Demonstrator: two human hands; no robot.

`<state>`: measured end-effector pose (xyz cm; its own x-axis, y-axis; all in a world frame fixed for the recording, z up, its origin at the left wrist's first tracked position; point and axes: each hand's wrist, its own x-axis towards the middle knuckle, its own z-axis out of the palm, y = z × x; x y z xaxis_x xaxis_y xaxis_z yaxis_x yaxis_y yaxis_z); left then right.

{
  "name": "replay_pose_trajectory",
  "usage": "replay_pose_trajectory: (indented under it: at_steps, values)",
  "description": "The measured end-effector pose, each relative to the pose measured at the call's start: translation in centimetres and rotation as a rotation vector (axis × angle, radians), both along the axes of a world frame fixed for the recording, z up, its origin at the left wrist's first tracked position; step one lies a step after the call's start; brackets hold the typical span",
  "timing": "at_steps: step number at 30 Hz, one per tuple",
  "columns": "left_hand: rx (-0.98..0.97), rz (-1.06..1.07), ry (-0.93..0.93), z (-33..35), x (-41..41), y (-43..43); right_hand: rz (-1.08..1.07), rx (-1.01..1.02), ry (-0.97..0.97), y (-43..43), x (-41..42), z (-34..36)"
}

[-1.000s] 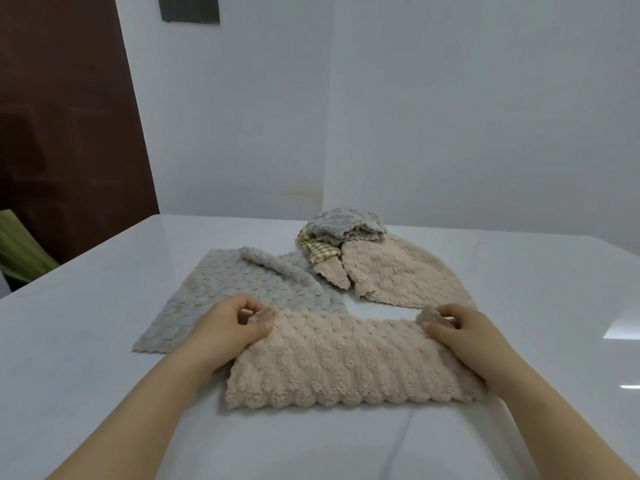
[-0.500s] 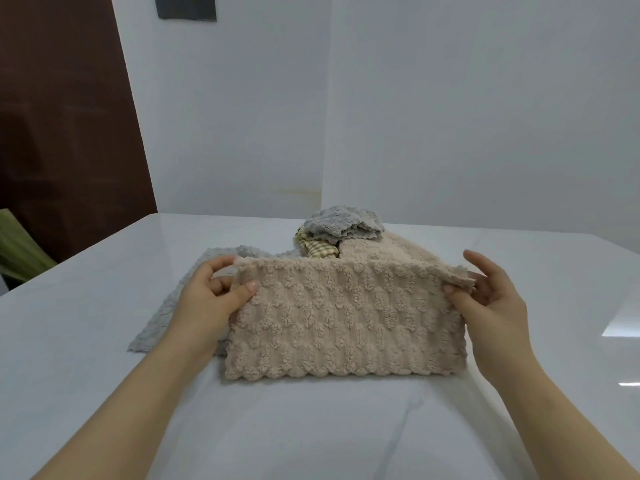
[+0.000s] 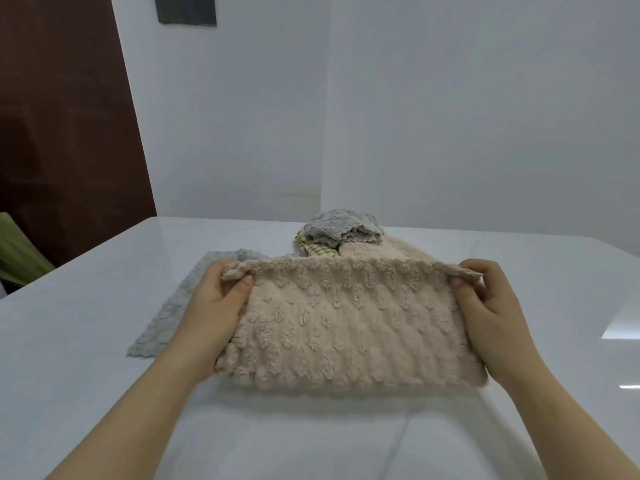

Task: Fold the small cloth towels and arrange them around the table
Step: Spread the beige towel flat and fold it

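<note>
A glossy white table (image 3: 86,358) with a faint grey vein fills the lower field, backed by plain pale walls (image 3: 450,116). A dark brown panel (image 3: 62,133) stands at 10 o'clock, a dark rectangle (image 3: 187,8) hangs on the wall at 11 o'clock, and a green ribbed object (image 3: 17,251) sits at the 9 o'clock edge.

The beige towel (image 3: 346,323) is a thick plush rectangle with a raised scale-like pile and scalloped edges. It is held over the middle of the table, with its long axis running from 9 to 3 o'clock. Its upper edge is lifted and its broad face is turned toward the camera. Whether its lower edge touches the table cannot be told.

The left hand (image 3: 214,306) pinches the upper corner at 9 o'clock, thumb on the near face and fingers behind. The right hand (image 3: 491,306) pinches the upper corner at 3 o'clock in the same way, with its fingers curled behind the cloth.

A grey towel (image 3: 173,306) of the same texture lies flat on the table at 9 o'clock, partly hidden by the left hand.

At 12 o'clock, behind the held towel, is a pile. A crumpled grey cloth (image 3: 343,226) rests on top of it. A yellow-green checked cloth (image 3: 317,251) lies under that cloth's left side, and a second beige cloth (image 3: 391,251) spreads out beneath toward 1 o'clock.
</note>
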<state>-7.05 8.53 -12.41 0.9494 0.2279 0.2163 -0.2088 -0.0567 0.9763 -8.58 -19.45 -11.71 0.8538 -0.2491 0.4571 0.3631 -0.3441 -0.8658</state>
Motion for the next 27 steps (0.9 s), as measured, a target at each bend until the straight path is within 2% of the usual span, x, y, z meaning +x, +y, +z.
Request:
replay_pose_trajectory:
  at_steps: [5,7,10,12,15,17,20,22,24,25,27]
  values:
    - [0.110,-0.027,0.261,-1.3,0.6,0.0,-0.086,-0.027,0.289,-0.8,0.6,-0.7]
    - [0.139,-0.134,0.357,-1.6,0.7,0.5,-0.086,-0.045,0.451,-1.2,0.9,-1.5]
    - [0.313,-0.323,0.399,-1.3,-0.1,0.6,-0.037,-0.096,0.593,-1.3,0.9,-1.6]
    - [0.507,-0.304,0.346,-1.4,-0.2,0.4,-0.023,-0.266,0.623,-1.4,0.7,-1.4]
    - [0.523,-0.206,0.263,-1.3,-0.2,0.2,0.036,-0.534,0.654,-1.3,0.3,-1.3]
    - [0.482,-0.169,0.217,-1.2,-0.2,0.2,0.036,-0.508,0.572,-1.3,0.4,-1.5]
    - [0.543,-0.141,0.192,-1.3,-0.2,0.1,-0.076,-0.297,0.392,-1.2,0.7,-1.6]
    - [0.829,-0.049,0.170,-2.0,0.0,0.0,-0.104,-0.346,0.421,-1.1,0.8,-1.9]
    - [1.122,0.117,0.088,-2.4,-0.2,-0.5,-0.130,-0.528,0.563,-0.9,0.6,-2.1]
    - [1.179,0.161,0.041,-2.3,-0.4,-1.0,-0.153,-0.592,0.620,-0.8,0.5,-2.0]
    - [1.199,0.100,-0.043,-2.3,-0.8,-2.4,-0.173,-0.629,0.686,-0.6,0.3,-1.7]
